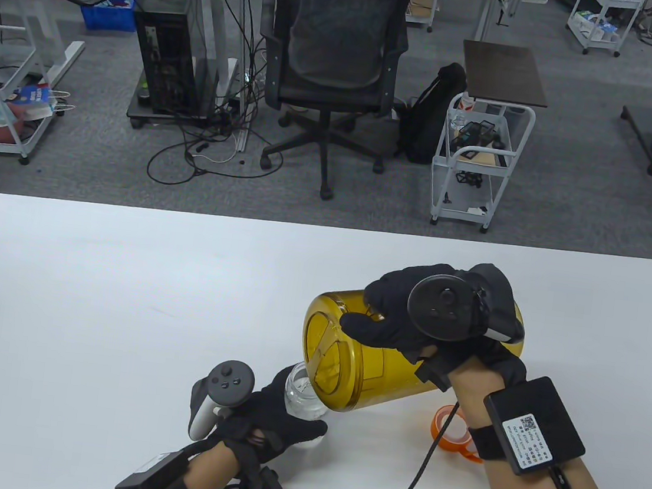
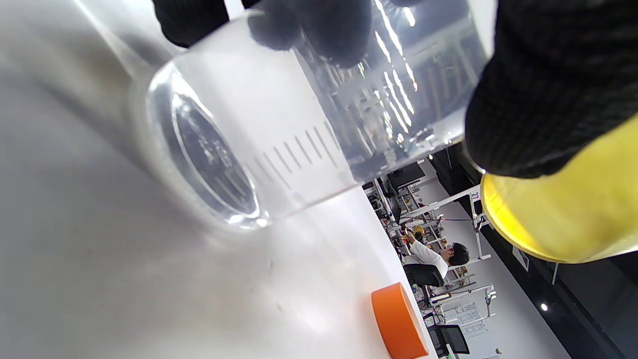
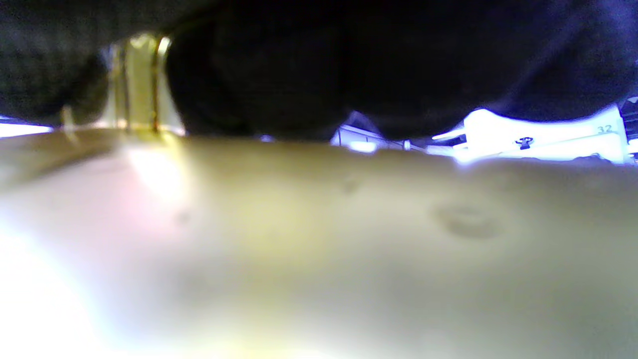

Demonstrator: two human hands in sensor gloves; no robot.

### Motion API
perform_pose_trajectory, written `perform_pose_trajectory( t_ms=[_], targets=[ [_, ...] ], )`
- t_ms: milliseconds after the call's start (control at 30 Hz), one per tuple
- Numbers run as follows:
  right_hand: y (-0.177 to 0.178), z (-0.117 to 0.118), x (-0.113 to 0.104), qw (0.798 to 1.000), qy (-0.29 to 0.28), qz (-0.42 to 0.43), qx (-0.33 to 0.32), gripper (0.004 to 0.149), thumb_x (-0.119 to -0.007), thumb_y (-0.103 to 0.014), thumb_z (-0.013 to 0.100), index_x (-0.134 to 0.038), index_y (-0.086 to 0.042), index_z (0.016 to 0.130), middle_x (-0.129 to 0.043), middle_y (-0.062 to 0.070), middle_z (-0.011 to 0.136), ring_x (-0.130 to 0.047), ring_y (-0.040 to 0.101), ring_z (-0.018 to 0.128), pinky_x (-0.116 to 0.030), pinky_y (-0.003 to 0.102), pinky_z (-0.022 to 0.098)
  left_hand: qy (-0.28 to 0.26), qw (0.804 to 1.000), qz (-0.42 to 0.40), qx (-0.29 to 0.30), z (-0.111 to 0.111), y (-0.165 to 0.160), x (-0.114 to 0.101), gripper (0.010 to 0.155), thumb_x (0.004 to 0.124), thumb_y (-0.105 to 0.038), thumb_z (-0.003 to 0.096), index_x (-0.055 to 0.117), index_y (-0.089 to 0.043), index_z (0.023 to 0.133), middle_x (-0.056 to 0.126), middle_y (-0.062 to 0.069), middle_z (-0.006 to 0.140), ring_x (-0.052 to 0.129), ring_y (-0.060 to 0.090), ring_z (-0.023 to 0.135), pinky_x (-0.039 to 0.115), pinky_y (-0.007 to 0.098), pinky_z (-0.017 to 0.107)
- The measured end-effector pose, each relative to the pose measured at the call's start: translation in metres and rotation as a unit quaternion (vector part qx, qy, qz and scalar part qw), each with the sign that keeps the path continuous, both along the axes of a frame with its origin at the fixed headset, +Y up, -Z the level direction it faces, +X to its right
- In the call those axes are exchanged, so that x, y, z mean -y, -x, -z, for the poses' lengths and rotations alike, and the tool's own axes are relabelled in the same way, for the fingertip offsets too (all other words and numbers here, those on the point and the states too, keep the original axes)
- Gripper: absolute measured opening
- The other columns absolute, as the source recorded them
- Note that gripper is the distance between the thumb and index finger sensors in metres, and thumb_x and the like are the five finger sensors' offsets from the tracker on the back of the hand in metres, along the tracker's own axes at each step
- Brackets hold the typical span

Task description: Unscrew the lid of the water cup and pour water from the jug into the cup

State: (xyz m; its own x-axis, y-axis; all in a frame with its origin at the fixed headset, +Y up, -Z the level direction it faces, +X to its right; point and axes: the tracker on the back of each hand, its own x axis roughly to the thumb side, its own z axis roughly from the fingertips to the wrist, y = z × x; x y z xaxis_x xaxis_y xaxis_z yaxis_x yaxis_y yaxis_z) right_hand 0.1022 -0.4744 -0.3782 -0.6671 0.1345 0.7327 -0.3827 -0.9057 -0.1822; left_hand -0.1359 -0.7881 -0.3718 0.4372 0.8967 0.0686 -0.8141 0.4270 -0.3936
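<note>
My right hand (image 1: 405,325) grips the amber jug (image 1: 346,372), tipped far over on its side with its mouth down-left, right above the clear cup (image 1: 301,396). My left hand (image 1: 280,423) holds that cup on the table, fingers curled round its wall. In the left wrist view the cup (image 2: 279,149) shows measuring marks and a clear base, with the jug's yellow rim (image 2: 563,219) beside it. The orange lid (image 1: 454,430) lies off the cup on the table under my right forearm, seen also as an orange lid (image 2: 398,321). The right wrist view is filled by the blurred jug wall (image 3: 319,239).
The white table (image 1: 118,290) stretches left and back of the hands. Beyond its far edge stand an office chair (image 1: 332,73), a white cart (image 1: 478,162) and a computer tower (image 1: 164,58). A cable runs from my right wrist across the table front.
</note>
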Motion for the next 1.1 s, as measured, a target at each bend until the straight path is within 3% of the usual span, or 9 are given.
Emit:
perform_pose_trajectory(
  t_ms=[1100],
  targets=[
    [-0.0010, -0.0013, -0.0001, 1.000, -0.004, -0.001, 0.003, 0.058, -0.086, -0.073, 0.034, -0.099, -0.018, 0.049, -0.100, 0.011, 0.037, -0.098, 0.027, 0.019, -0.090, 0.054, 0.026, 0.001, 1.000, 0.001, 0.000, 0.0000, 0.0000, 0.0003, 0.107, 0.108, -0.066, 0.0314, 0.038, -0.046, 0.110, 0.054, -0.008, 0.117, 0.065, 0.027, 0.113, 0.059, 0.057, 0.081]
  ],
)
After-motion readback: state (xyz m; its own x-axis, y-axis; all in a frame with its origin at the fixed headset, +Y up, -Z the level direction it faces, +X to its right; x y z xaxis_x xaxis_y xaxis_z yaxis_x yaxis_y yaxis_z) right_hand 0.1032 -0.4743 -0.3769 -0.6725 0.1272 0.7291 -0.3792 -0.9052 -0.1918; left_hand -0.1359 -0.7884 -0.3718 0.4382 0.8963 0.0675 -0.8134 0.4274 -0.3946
